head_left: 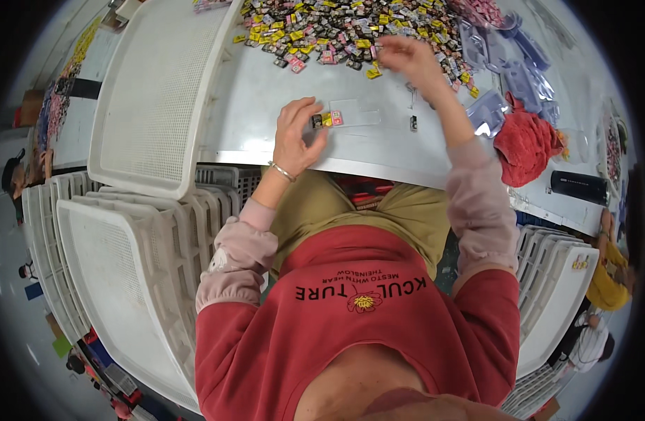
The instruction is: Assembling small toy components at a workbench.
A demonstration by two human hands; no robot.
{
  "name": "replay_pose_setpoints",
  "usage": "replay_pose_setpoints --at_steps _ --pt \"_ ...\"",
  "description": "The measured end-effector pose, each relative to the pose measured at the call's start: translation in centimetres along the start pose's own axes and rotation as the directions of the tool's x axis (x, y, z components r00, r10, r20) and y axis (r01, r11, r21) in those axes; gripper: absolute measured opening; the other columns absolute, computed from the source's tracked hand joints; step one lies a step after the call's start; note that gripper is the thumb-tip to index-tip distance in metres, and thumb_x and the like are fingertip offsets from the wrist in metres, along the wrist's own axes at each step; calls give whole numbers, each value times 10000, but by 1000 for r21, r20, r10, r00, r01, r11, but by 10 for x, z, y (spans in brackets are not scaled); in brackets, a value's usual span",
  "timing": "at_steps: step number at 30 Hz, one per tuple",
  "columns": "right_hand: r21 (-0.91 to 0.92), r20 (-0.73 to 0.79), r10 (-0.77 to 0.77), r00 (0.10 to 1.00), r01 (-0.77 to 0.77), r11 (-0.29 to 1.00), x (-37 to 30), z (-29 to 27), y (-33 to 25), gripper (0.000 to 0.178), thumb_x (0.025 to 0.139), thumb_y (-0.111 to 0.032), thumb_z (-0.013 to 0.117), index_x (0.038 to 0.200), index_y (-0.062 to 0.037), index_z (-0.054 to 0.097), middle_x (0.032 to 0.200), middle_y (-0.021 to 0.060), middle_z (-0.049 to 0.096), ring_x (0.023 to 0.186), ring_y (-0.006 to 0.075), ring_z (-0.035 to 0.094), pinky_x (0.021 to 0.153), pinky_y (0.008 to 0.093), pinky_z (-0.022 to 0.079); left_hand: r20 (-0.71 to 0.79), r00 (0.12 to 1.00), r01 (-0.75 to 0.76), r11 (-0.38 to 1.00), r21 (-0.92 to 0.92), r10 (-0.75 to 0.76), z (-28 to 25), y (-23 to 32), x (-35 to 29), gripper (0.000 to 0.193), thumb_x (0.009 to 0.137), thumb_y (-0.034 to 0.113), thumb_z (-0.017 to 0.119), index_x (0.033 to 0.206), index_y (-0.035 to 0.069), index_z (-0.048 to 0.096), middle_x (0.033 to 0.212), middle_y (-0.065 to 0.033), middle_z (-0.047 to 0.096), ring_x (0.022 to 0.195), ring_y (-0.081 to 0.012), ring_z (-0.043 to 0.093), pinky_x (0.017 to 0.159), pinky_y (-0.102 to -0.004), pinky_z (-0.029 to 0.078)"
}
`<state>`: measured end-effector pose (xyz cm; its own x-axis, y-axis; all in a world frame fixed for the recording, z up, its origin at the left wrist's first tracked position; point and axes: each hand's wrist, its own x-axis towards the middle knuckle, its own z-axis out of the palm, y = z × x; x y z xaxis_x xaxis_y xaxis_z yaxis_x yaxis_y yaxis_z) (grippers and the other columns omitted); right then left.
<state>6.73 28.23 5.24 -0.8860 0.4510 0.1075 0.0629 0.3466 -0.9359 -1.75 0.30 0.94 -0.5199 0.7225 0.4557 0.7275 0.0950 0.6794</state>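
Observation:
On the table in front of me lies a flat clear plastic tray (359, 118). Its left end carries a short row of small black, yellow and pink packets (328, 118). The thumb and fingers of my left hand (299, 135) curve around that end, one on each side, closed on it. My right hand (411, 62) hovers at the near edge of a big heap of similar packets (322, 28). Its fingers are bent and apart beside a few loose packets, and nothing shows clearly in them. A small black piece (413, 123) lies right of the tray.
A white perforated crate (150, 105) leans at the left of the table (245, 133), above stacked white crates (119, 259). To the right are clear bluish plastic trays (522, 77), a red cloth (526, 144) and a black cylinder (578, 186). More crates (554, 295) stand at my right.

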Motion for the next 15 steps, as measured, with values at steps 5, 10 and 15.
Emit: replay_pose_setpoints --at_steps 5,10,15 --pt "191 147 146 978 -173 966 -58 55 18 239 863 -90 659 1081 6 650 833 33 694 686 122 648 613 257 512 195 964 -231 937 264 183 8 14 1 417 750 215 719 1149 128 636 1263 -56 572 1165 -292 483 961 -411 365" --pt "-336 65 36 997 -12 942 -73 69 -7 168 820 -63 659 975 -1 677 811 105 690 665 207 677 616 305 535 216 960 -240 921 305 179 8 11 -4 367 774 209 705 1134 155 655 1257 -10 581 1171 -281 475 951 -407 365" --pt "40 168 194 966 -204 978 -73 45 -1 233 820 -35 638 1046 23 656 882 131 649 681 182 651 594 297 500 216 958 -241 934 264 187 7 9 -4 350 774 197 703 1118 149 659 1244 -2 594 1176 -278 485 951 -402 367"
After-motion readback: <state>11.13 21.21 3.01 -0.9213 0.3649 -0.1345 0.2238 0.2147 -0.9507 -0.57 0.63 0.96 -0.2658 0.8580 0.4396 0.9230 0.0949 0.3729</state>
